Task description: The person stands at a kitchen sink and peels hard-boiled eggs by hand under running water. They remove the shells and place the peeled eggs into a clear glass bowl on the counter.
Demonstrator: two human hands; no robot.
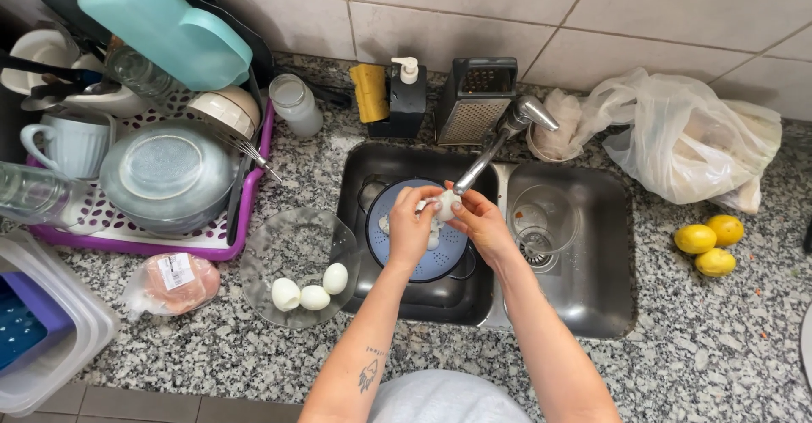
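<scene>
Sink point(592, 304) fills the middle of the frame, a blue strainer point(397, 258) in its left basin. Under the tap point(486, 156), left hand point(412, 228) and right hand point(480, 224) together grip an egg point(444, 206), apparently mid-peel; three peeled eggs point(313, 292) sit on a glass plate point(288, 237) lower left.

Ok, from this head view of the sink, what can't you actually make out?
- Egg: mostly covered by the left hand and right hand; how much is peeled can't be told.
- Water from the tap: too fine to tell if it runs.
- Blue colander: middle hidden by both hands.
- White plastic bag: contents hidden by the film.
- Storage boxes: cut by the left edge.
</scene>
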